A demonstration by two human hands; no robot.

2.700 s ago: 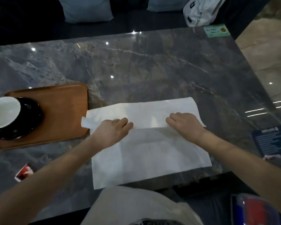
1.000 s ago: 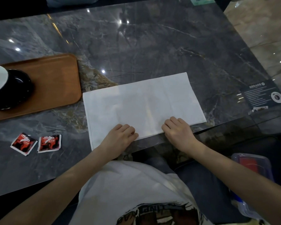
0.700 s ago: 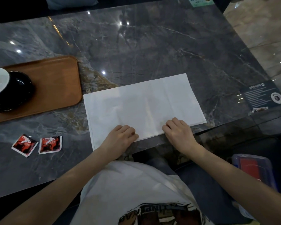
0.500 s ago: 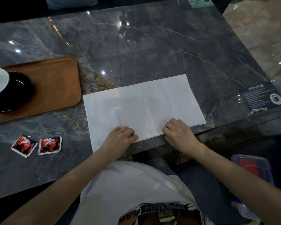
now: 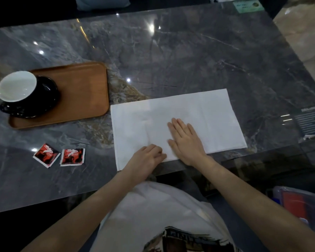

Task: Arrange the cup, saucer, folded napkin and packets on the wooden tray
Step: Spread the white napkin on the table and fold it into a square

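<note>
1. I see the right hand lying flat on the napkin, fingers straight and close together, pressing near the sheet's middle. If that palm slides instead of pressing, I expect the layers to shear and the fold to wrinkle.
2. The left hand rests on the napkin's near edge just beside the right thumb, fingers curled; I cannot tell whether they pinch the sheet. A tug there could drag the near corner off the table edge.
3. The two packets lie well to the left of the left fingers; a sweeping forearm could scatter them.
4. The cup sits tilted on the saucer at the wooden tray's left end, leftward and beyond both hands. A careless napkin placement could knock it.
</note>
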